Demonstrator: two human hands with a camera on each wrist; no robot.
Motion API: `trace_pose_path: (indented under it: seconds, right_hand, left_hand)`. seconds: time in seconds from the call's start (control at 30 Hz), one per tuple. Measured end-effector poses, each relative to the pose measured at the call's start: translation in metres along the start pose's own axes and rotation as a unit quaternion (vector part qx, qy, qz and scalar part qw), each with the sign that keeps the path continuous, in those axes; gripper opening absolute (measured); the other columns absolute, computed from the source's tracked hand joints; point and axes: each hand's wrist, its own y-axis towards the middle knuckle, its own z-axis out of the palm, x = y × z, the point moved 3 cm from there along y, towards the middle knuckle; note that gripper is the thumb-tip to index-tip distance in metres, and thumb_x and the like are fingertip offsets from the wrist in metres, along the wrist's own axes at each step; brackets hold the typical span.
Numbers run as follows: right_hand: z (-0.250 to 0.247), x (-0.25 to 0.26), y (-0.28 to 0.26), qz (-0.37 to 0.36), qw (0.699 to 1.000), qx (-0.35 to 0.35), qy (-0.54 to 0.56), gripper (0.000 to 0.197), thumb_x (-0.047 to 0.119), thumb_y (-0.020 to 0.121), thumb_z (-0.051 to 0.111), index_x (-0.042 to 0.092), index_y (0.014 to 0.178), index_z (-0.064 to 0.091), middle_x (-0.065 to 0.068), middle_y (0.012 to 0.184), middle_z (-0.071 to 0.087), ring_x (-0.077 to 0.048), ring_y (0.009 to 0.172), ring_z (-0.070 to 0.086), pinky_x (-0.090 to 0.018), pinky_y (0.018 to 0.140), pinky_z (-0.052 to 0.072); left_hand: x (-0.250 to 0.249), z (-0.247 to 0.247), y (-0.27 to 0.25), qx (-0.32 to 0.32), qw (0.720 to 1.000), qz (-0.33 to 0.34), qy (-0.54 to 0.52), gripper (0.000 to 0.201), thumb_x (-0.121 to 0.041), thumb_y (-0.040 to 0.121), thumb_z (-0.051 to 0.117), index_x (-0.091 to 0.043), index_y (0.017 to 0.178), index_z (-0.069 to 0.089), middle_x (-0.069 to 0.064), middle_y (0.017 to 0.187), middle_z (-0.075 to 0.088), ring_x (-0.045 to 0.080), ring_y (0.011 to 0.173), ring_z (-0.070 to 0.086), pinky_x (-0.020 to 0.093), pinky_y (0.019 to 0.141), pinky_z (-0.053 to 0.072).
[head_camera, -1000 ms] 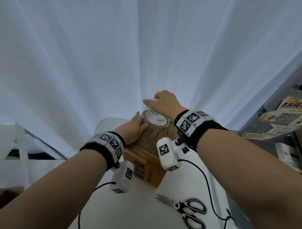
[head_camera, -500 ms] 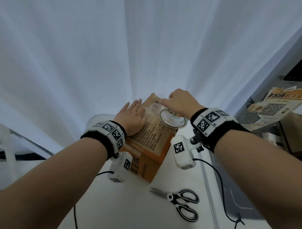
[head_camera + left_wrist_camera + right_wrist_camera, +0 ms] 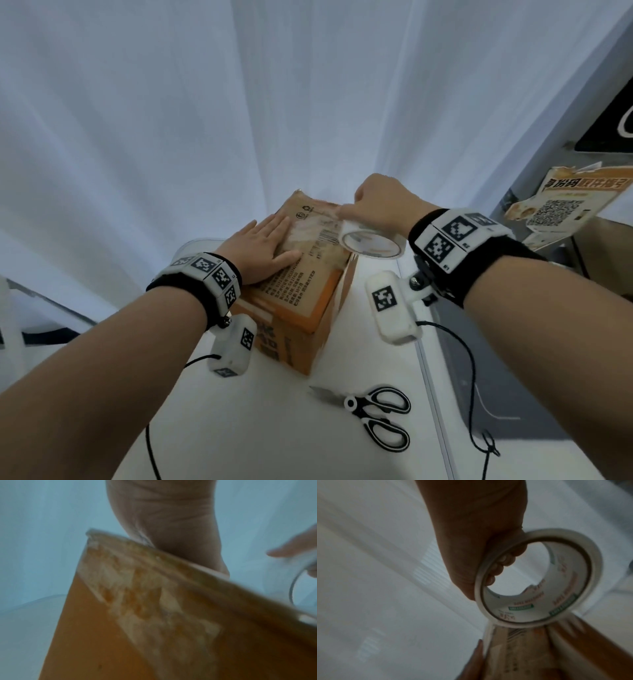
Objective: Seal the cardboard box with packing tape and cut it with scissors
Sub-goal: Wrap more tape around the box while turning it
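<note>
Cardboard box point(image 3: 301, 274), round clear tape roll point(image 3: 371, 241)

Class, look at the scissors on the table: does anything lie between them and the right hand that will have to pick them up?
Nothing visible does. The scissors lie on bare table below the right hand; that hand grips the tape roll, so it isn't free.

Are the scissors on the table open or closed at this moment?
Closed. In the head view the scissors lie untouched on the white table, blades together in one point and the two handle loops side by side.
</note>
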Motion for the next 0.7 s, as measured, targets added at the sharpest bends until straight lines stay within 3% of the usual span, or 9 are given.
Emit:
trace_pose_path:
  seconds: [0.17,0.53,0.7]
  right_hand:
    - [0.028,-0.044,-0.022,0.053,0.998,0.017,0.026,0.043,0.044,0.082,0.061,0.017,0.053,0.044,0.005,0.051,0.040,-0.012,0.046,0.039,-0.023,0.046,0.030]
    - [0.061,-0.068,-0.021,0.064,0.994,0.012,0.085,0.053,0.046,0.081,0.062,0.016,0.049,0.033,0.003,0.049,0.031,-0.013,0.045,0.032,-0.025,0.049,0.027]
    - [0.069,-0.077,-0.020,0.068,0.990,0.002,0.124,0.055,0.049,0.082,0.061,0.017,0.049,0.032,0.003,0.048,0.030,-0.013,0.045,0.031,-0.026,0.049,0.026]
  left_hand:
    - [-0.008,0.003,0.003,-0.005,1.000,0.011,0.005,0.079,-0.065,0.092,0.019,-0.022,0.151,-0.009,-0.005,0.159,-0.014,0.008,0.147,-0.007,0.032,0.119,-0.003]
    - [-0.005,0.004,0.001,-0.001,1.000,0.009,0.013,0.078,-0.066,0.091,0.019,-0.024,0.151,-0.009,-0.005,0.159,-0.014,0.008,0.147,-0.006,0.034,0.120,-0.004]
    - [-0.020,-0.003,0.003,0.017,0.998,-0.013,0.054,0.090,-0.073,0.086,0.012,-0.016,0.151,-0.010,0.002,0.160,-0.012,0.013,0.147,-0.008,0.036,0.120,-0.006]
